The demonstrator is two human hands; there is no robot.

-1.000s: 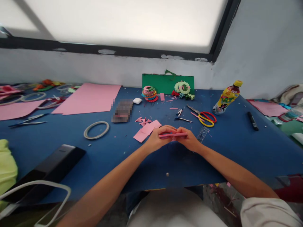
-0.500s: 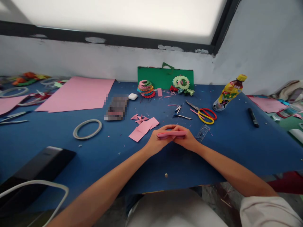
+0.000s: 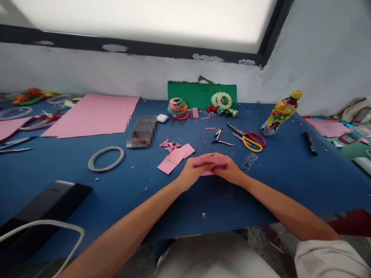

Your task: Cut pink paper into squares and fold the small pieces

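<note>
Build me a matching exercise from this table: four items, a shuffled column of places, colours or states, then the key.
1. scissors
2. bottle
3. black pen
4. left hand and right hand

A. lies right of the bottle
B. holding pink paper
C. red and yellow handles
D. yellow cap

Pairs: 1-C, 2-D, 3-A, 4-B

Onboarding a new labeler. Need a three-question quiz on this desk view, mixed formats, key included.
1. True or false: the left hand and the right hand both hold the pink paper.

2. Which colours are the handles of the scissors?
A. Blue and green
B. Red and yellow
C. Black and white

3. Fill in: the black marker lies to the right of the yellow-capped ____.

Key: 1. True. 2. B. 3. Bottle.
</note>
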